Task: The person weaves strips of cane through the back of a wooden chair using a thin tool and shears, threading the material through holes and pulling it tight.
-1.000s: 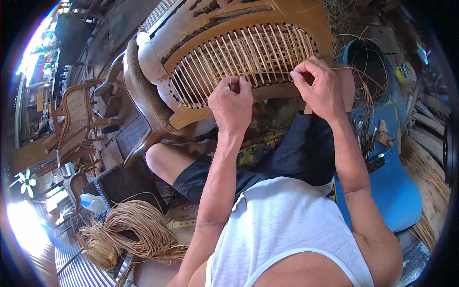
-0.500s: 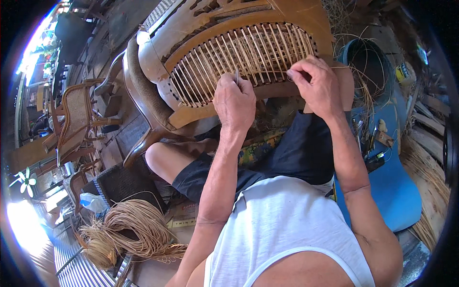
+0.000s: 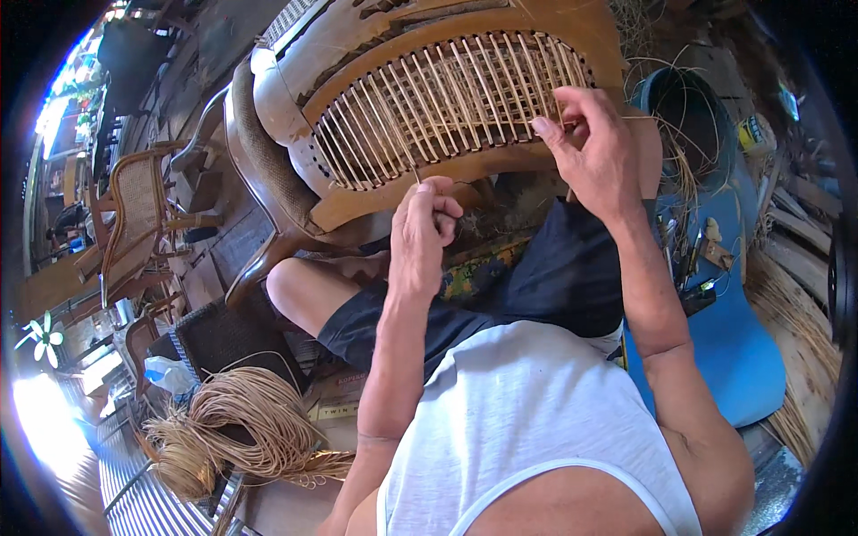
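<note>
A wooden chair-back frame [image 3: 500, 163] lies tilted before me. Pale cane strands [image 3: 460, 94] cross its oval opening between rows of small holes. My left hand [image 3: 418, 234] is at the frame's near edge, thumb and forefinger pinched on a thin cane strand [image 3: 417, 176] that meets the rim. A thin dark point juts out beside its fingers, too small to name. Over the right end of the opening is my right hand [image 3: 597, 156]. Its thumb and forefinger stand apart while the other fingers curl. A fine strand shows beside this hand; its hold is partly hidden.
Coiled cane [image 3: 255, 415] lies at the lower left near a dark woven seat [image 3: 237, 344]. A cane-backed chair [image 3: 138, 210] stands at left. To the right are a dark tub [image 3: 684, 116] with loose strands, a blue mat [image 3: 742, 366] and small tools.
My left hand has dropped from over the weave to the near rim; the pointed metal tool no longer shows upright. My right thumb and forefinger have parted and risen slightly.
</note>
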Demonstrator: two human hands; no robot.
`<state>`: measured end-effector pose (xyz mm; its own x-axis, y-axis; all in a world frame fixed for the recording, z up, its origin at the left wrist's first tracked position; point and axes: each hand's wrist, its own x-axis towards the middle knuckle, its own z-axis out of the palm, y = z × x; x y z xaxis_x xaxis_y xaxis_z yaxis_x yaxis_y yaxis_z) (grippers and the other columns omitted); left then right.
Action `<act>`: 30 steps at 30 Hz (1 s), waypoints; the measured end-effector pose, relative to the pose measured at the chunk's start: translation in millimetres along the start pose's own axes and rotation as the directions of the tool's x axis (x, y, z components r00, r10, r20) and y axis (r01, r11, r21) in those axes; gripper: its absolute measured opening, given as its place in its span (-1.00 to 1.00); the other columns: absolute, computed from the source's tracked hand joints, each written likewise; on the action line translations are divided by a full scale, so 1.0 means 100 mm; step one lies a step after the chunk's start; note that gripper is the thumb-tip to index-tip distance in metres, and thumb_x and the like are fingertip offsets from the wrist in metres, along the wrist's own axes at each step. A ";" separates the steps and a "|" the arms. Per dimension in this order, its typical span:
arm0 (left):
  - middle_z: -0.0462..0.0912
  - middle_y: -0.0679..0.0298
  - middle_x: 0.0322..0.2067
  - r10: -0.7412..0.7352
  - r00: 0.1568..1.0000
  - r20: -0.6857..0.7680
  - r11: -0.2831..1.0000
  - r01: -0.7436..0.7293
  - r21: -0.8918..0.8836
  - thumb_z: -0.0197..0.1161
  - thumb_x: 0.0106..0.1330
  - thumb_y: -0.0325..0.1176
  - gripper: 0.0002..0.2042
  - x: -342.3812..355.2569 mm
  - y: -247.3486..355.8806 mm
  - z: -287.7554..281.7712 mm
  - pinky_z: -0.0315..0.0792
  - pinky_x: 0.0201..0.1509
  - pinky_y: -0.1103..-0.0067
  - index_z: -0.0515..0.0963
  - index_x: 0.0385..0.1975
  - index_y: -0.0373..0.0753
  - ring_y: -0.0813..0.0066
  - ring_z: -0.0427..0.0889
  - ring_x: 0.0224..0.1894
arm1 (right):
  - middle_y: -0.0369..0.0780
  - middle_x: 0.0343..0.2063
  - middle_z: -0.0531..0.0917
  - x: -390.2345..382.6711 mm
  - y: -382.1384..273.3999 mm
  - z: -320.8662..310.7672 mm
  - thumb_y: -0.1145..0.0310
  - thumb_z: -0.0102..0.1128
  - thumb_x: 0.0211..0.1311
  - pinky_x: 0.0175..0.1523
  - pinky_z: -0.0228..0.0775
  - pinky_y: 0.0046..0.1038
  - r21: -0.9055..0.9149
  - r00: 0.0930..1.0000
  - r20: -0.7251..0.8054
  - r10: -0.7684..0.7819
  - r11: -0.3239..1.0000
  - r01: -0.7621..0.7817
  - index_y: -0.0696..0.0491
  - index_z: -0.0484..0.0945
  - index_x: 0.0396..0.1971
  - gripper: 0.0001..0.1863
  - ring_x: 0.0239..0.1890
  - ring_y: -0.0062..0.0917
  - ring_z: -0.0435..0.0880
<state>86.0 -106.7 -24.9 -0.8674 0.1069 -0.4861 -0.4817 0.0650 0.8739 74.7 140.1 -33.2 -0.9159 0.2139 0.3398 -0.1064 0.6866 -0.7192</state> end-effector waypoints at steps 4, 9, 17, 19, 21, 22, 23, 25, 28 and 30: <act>0.69 0.20 -0.10 0.044 0.996 0.076 0.829 0.006 -0.559 -0.01 0.65 -0.12 -0.71 -0.05 -0.15 0.20 0.48 -0.04 0.50 0.55 -0.03 -0.20 0.41 0.59 -0.09 | -0.17 -0.34 0.61 -0.26 -0.32 -0.03 0.31 0.34 0.36 -0.17 0.52 -0.33 0.146 0.991 0.059 -0.116 0.984 0.106 0.12 0.55 -0.05 -0.72 -0.29 -0.34 0.65; 0.57 0.18 0.24 0.083 0.981 0.174 0.693 0.068 -0.717 0.05 0.63 -0.05 -0.68 -0.16 -0.17 0.35 0.46 0.25 0.35 0.52 -0.02 -0.19 0.36 0.57 0.16 | -0.15 -0.08 0.72 -0.59 -0.53 0.04 0.28 0.24 0.50 0.06 0.55 -0.45 0.458 0.842 0.537 -0.051 0.856 -0.240 0.15 0.46 0.15 -0.62 -0.06 -0.59 0.71; 0.62 0.34 0.10 0.013 0.956 0.294 0.535 0.242 -0.809 0.20 0.53 0.01 -0.68 -0.16 -0.13 0.34 0.45 0.23 0.41 0.56 0.09 -0.02 0.47 0.56 0.15 | -0.21 0.00 0.70 -0.67 -0.55 0.10 0.35 0.33 0.43 0.13 0.56 -0.48 0.849 0.849 0.529 0.009 -0.016 -0.528 0.13 0.43 0.29 -0.49 -0.02 -0.55 0.70; 0.65 0.38 -0.02 0.048 0.906 0.421 0.595 0.313 -0.741 0.21 0.52 0.01 -0.68 -0.12 -0.22 0.39 0.45 0.21 0.45 0.56 0.09 0.00 0.52 0.59 0.07 | -0.20 -0.04 0.71 -0.74 -0.49 0.20 0.37 0.27 0.48 0.05 0.59 -0.52 0.884 0.890 0.454 0.046 0.103 -0.456 0.15 0.45 0.25 -0.57 -0.09 -0.57 0.71; 0.67 0.39 -0.03 0.078 0.890 0.450 0.587 0.324 -0.742 0.25 0.52 -0.06 -0.67 -0.10 -0.32 0.39 0.46 0.19 0.50 0.58 0.13 -0.08 0.57 0.60 0.04 | -0.18 -0.06 0.73 -0.75 -0.46 0.23 0.34 0.21 0.52 -0.05 0.62 -0.54 0.747 0.876 0.408 0.257 0.457 -0.482 0.16 0.47 0.22 -0.62 -0.17 -0.57 0.75; 0.68 0.38 -0.03 0.057 0.932 0.358 0.755 0.194 -0.626 0.26 0.53 -0.12 -0.67 -0.11 -0.23 0.39 0.47 0.16 0.52 0.59 0.15 -0.13 0.58 0.62 0.02 | -0.17 -0.11 0.75 -0.70 -0.41 0.23 0.32 0.14 0.57 -0.13 0.62 -0.56 0.744 0.899 0.390 0.197 0.508 -0.434 0.19 0.52 0.15 -0.68 -0.22 -0.58 0.76; 0.70 0.38 -0.03 0.062 0.963 0.264 0.884 0.070 -0.463 0.27 0.53 -0.18 -0.68 -0.10 -0.18 0.38 0.49 0.13 0.55 0.60 0.16 -0.18 0.60 0.63 0.00 | -0.17 -0.11 0.75 -0.65 -0.37 0.22 0.32 0.14 0.57 -0.13 0.62 -0.56 0.741 0.898 0.390 0.204 0.510 -0.437 0.19 0.52 0.15 -0.68 -0.22 -0.58 0.76; 0.73 0.35 -0.10 0.206 0.977 0.063 0.969 -0.194 -0.152 0.26 0.54 -0.26 -0.71 0.02 -0.08 0.22 0.54 0.00 0.61 0.64 0.12 -0.26 0.58 0.67 -0.12 | -0.16 -0.16 0.75 -0.54 -0.30 0.21 0.31 0.10 0.59 -0.08 0.63 -0.55 0.693 0.937 0.272 0.221 0.631 -0.350 0.20 0.56 0.11 -0.70 -0.20 -0.56 0.76; 0.73 0.32 -0.17 0.512 0.856 -0.065 0.827 -0.471 0.308 0.30 0.50 -0.33 -0.78 0.35 -0.04 -0.06 0.51 -0.10 0.64 0.70 0.01 -0.28 0.61 0.65 -0.19 | -0.12 -0.15 0.76 -0.37 -0.14 0.30 0.29 0.11 0.59 0.01 0.66 -0.51 0.752 0.935 0.295 0.196 0.556 -0.354 0.21 0.59 0.13 -0.66 -0.15 -0.50 0.78; 0.70 0.26 -0.29 0.614 0.789 -0.034 0.701 -0.525 0.483 0.31 0.48 -0.33 -0.79 0.49 0.08 -0.11 0.50 -0.13 0.60 0.72 0.00 -0.23 0.54 0.65 -0.24 | -0.13 -0.14 0.76 -0.35 -0.10 0.35 0.28 0.12 0.59 0.00 0.66 -0.51 0.730 0.934 0.314 0.169 0.586 -0.352 0.19 0.62 0.12 -0.67 -0.14 -0.51 0.78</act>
<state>38.4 -112.2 -41.4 -0.9841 0.0900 0.1533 0.1776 0.4689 0.8652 94.2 101.5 -58.7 -0.9952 0.0979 0.0051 -0.0227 -0.1798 -0.9834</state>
